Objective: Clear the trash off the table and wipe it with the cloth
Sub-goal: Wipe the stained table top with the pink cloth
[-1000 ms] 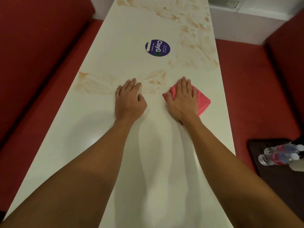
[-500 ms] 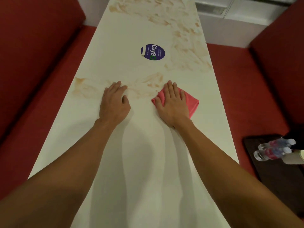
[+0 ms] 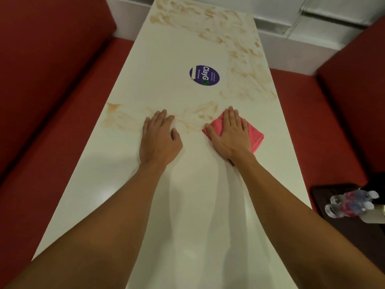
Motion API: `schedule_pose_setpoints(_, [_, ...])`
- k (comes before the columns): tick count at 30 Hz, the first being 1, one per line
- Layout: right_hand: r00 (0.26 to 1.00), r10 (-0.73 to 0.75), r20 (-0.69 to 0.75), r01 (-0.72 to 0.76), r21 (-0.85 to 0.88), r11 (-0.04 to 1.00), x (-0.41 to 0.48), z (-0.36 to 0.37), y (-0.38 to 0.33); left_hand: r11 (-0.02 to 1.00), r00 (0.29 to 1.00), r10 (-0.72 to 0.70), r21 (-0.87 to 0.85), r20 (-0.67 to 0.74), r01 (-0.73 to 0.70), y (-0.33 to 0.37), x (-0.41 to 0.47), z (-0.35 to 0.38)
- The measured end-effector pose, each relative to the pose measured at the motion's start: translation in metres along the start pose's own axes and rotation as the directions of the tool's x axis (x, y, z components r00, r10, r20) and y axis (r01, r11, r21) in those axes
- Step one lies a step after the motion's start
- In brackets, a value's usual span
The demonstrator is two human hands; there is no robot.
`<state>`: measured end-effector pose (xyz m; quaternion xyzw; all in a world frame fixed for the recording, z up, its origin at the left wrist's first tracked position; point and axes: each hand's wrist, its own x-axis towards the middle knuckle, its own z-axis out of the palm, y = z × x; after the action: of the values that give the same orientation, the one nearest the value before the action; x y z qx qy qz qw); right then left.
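Note:
A long white table runs away from me, smeared with brownish stains across its middle and far end. My right hand lies flat with straight fingers on a folded pink cloth, pressing it onto the tabletop at the edge of the middle stain. My left hand rests flat on the bare table to the left of the cloth, fingers straight, holding nothing. No loose trash shows on the table.
A round purple sticker is stuck to the table beyond my hands. Red bench seats flank both long sides. At the right, two plastic water bottles lie on a dark tray on the seat.
Both hands with the cloth have stayed over the middle stain; the cloth has shifted only slightly. My head has moved, so the view of the table has shifted.

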<state>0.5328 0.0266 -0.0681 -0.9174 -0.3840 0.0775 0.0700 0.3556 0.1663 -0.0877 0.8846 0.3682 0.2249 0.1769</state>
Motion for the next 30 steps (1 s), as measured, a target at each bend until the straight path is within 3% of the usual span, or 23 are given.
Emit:
schedule_pose_setpoints(4, [0.939, -0.342, 0.046, 0.344, -0.054, 0.937, -0.025, -0.005, 0.019, 1.0, 1.0, 0.002, 0.019, 0.009, -0.002, -0.002, 0.0, 0.001])
schedule_pose_setpoints(6, [0.951, -0.307, 0.03, 0.308, -0.054, 0.95, -0.022, -0.006, 0.031, 1.0, 1.0, 0.002, 0.018, 0.009, -0.002, -0.003, 0.001, 0.001])
schedule_pose_setpoints(10, [0.999, -0.032, -0.01, 0.032, -0.006, 0.999, 0.017, -0.004, 0.005, 1.0, 1.0, -0.007, 0.03, 0.01, 0.007, -0.004, 0.001, 0.003])
schedule_pose_setpoints(12, [0.995, -0.099, -0.004, 0.099, -0.013, 0.995, 0.024, -0.001, -0.006, 1.0, 1.0, -0.007, 0.022, 0.021, 0.006, -0.003, 0.002, 0.003])
schedule_pose_setpoints(16, [0.922, -0.383, 0.051, 0.385, -0.027, 0.923, -0.004, -0.001, 0.019, 1.0, 1.0, 0.006, -0.004, 0.019, -0.005, -0.004, 0.001, 0.002])
schedule_pose_setpoints(18, [0.94, -0.34, 0.043, 0.341, -0.038, 0.939, -0.003, -0.003, 0.033, 1.0, 1.0, -0.001, -0.017, 0.011, 0.001, -0.004, 0.001, 0.002])
schedule_pose_setpoints(22, [0.994, -0.11, 0.008, 0.11, 0.002, 0.994, 0.033, -0.004, 0.004, 0.999, 1.0, -0.012, -0.037, 0.008, 0.012, -0.004, 0.001, 0.0])
schedule_pose_setpoints(24, [0.98, -0.199, 0.021, 0.199, -0.003, 0.98, 0.035, -0.001, -0.008, 0.999, 1.0, -0.017, -0.041, 0.006, 0.017, -0.003, 0.0, 0.001])
schedule_pose_setpoints(27, [0.902, -0.424, 0.074, 0.427, -0.025, 0.904, 0.014, -0.004, 0.015, 0.999, 1.0, -0.025, -0.043, 0.003, 0.025, -0.002, 0.001, 0.001])
schedule_pose_setpoints(30, [0.941, -0.334, 0.053, 0.336, -0.029, 0.941, 0.02, -0.009, 0.035, 0.999, 0.999, -0.034, -0.036, 0.011, 0.034, -0.003, 0.0, 0.002])
